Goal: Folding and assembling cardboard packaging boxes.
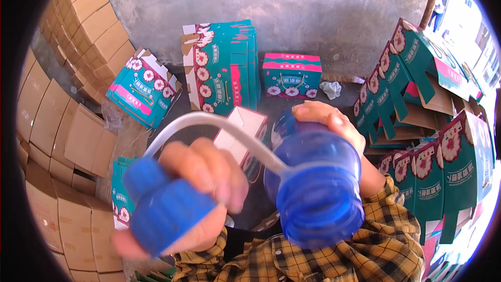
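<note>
My left hand [209, 169] is closed around a blue screw cap [169, 211], somewhat blurred, with a smaller knob on its far-left side. A pale grey carrying strap [209, 120] arches from the cap to the neck of a see-through blue water bottle [318, 162]. My right hand [336, 122] grips the bottle by its far end, fingers wrapped over the top. The bottle is tilted, its neck end toward me and apart from the cap. Whether liquid is inside I cannot tell.
Beyond my hands lies a white-topped box [242, 128]. Folded teal gift boxes [229, 68] stand at the wall, beside an upright one [291, 75] and crumpled plastic [330, 90]. More gift boxes [402, 78] crowd the right; brown cartons [57, 125] stack left. A distant person [437, 13] stands outside.
</note>
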`<state>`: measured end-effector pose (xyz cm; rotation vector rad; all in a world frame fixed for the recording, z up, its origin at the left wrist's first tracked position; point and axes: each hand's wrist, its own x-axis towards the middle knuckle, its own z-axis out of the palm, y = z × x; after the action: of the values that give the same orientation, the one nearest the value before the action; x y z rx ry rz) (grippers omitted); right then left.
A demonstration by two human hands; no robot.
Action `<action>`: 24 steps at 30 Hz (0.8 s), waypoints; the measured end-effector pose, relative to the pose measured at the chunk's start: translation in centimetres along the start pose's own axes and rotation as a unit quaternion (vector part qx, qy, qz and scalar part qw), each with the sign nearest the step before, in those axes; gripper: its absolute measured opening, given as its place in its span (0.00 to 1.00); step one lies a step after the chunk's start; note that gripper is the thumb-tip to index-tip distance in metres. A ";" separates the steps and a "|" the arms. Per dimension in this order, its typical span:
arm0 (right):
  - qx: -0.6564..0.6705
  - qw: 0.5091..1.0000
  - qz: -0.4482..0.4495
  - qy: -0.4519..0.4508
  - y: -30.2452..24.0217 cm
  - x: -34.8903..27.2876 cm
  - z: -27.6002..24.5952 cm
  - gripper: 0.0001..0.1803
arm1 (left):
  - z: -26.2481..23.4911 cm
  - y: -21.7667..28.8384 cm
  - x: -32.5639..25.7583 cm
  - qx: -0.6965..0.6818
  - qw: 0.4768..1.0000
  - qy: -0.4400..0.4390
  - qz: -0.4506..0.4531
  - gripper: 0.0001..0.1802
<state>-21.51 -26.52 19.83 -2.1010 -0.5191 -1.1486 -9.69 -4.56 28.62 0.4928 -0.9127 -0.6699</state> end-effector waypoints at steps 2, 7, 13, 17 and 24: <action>-0.033 0.998 -0.059 -0.001 -1.5 1.8 -0.3 0.43 | 0.5 1.0 -0.2 0.048 0.994 -0.096 0.033 0.34; -0.104 0.980 -0.170 0.016 -3.7 5.2 -1.1 0.33 | 0.8 2.7 -0.4 0.021 0.993 -0.117 0.011 0.19; -0.135 0.960 -0.243 0.037 -5.2 7.5 -0.9 0.21 | 0.1 4.7 0.1 0.010 0.964 -0.246 -0.098 0.34; -0.096 0.951 -0.282 0.080 -6.0 8.8 0.3 0.20 | -0.8 4.8 -0.3 -0.033 0.959 -0.282 -0.009 0.22; -0.118 0.948 -0.274 0.110 -7.1 9.8 1.0 0.18 | 0.5 6.2 -0.8 0.020 0.965 -0.261 -0.031 0.44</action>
<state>-20.14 -20.67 30.44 -2.0413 -0.9339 -1.8135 -8.47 0.29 32.44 0.3859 -1.4132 -0.8594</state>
